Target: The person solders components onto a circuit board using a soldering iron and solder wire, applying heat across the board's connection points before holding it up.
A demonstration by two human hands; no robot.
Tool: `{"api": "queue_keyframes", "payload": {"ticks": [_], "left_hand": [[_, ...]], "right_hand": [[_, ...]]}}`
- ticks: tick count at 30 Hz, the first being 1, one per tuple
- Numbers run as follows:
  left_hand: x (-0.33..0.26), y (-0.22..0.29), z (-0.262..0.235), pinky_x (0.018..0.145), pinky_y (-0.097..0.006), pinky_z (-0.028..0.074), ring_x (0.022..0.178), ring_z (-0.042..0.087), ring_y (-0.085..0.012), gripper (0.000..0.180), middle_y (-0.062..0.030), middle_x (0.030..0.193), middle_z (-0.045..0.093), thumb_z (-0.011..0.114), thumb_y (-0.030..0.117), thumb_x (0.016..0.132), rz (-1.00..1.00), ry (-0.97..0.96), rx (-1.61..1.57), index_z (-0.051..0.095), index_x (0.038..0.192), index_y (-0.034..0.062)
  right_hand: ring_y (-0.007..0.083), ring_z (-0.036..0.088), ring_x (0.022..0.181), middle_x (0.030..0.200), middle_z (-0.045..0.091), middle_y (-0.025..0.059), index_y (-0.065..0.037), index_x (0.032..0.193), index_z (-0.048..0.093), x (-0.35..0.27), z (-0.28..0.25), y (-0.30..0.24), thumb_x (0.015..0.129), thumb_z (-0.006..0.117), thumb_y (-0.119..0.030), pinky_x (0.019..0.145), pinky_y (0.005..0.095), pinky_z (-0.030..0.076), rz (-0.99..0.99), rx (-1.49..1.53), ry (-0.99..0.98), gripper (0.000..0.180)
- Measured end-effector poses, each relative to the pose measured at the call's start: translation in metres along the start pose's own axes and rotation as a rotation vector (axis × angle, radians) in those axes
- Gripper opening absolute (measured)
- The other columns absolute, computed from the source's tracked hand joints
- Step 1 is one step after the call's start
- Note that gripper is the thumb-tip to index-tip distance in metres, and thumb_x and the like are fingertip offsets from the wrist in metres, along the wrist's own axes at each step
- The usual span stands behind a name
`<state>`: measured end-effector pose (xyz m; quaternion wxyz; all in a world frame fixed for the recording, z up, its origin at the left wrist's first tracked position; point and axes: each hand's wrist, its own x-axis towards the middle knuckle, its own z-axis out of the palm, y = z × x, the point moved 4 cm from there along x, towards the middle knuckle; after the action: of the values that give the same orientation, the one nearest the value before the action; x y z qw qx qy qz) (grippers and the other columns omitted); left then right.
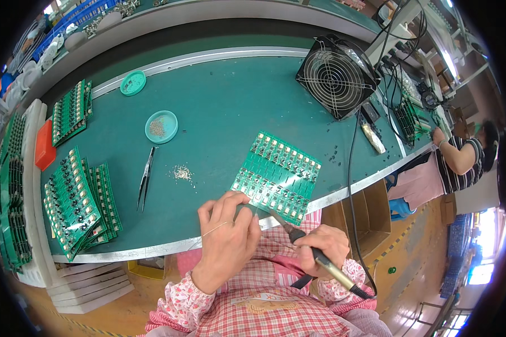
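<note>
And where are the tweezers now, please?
In the head view, the tweezers lie left of centre on the green table, just below a dish of small parts, between stacked boards and a loose pile.

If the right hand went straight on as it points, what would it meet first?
Led by its black-and-gold soldering iron, the right hand would probably meet the green rectangular circuit board first; depth is unclear.

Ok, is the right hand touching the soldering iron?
Touching: the head view shows the right hand closed around the soldering iron, no gap between them.
</note>
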<state>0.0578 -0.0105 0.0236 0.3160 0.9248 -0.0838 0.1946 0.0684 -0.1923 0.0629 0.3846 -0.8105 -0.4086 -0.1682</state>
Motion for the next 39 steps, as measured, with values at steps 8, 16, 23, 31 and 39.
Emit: {"api": "queue_keyframes", "payload": {"ticks": [8,16,23,31,39], "left_hand": [[0.003,0.010,0.008,0.094,-0.047,0.035,0.110,0.056,-0.0305,0.011,-0.0105,0.110,0.057,0.068,0.006,0.080,0.015,0.011,-0.015,0.058,0.083,0.0029],[0.005,0.008,0.012,0.093,-0.047,0.036,0.107,0.054,-0.0303,0.012,-0.0096,0.108,0.055,0.070,0.006,0.079,0.007,0.002,0.025,0.059,0.084,0.0031],[0.007,0.009,0.012,0.093,-0.047,0.035,0.106,0.054,-0.0303,0.013,-0.0093,0.107,0.055,0.070,0.006,0.078,0.005,0.000,0.040,0.060,0.085,0.0032],[0.006,0.007,0.011,0.093,-0.046,0.036,0.106,0.055,-0.0295,0.014,-0.0082,0.108,0.056,0.070,0.005,0.077,0.006,-0.020,0.025,0.060,0.086,0.0034],[0.000,0.004,0.004,0.095,-0.046,0.037,0.107,0.058,-0.0287,0.012,-0.0092,0.110,0.059,0.069,0.003,0.078,0.037,-0.028,-0.046,0.059,0.084,0.0035]], "right_hand": [[0.0173,0.061,0.050,0.070,0.069,0.0062,0.000,0.087,0.067,-0.017,-0.001,0.014,0.080,0.071,-0.004,0.044,0.0289,0.046,0.108,0.112,0.193,0.009],[0.0174,0.062,0.052,0.077,0.071,0.0072,-0.001,0.091,0.066,-0.015,0.004,0.017,0.084,0.070,-0.004,0.046,0.0288,0.048,0.099,0.122,0.151,0.008],[0.0173,0.060,0.051,0.070,0.067,0.0055,-0.003,0.091,0.067,-0.011,0.005,0.017,0.077,0.073,-0.002,0.047,0.0288,0.048,0.058,0.092,0.136,0.015],[0.0097,0.046,0.048,0.058,0.042,-0.0051,-0.011,0.089,0.069,-0.010,0.014,0.004,0.069,0.075,-0.014,0.045,0.0241,0.034,-0.199,-0.207,-0.020,0.021],[0.0102,0.048,0.049,0.059,0.046,-0.0048,-0.009,0.090,0.068,-0.006,0.008,-0.002,0.070,0.075,-0.011,0.046,0.0244,0.037,-0.157,-0.191,-0.101,0.021]]}}
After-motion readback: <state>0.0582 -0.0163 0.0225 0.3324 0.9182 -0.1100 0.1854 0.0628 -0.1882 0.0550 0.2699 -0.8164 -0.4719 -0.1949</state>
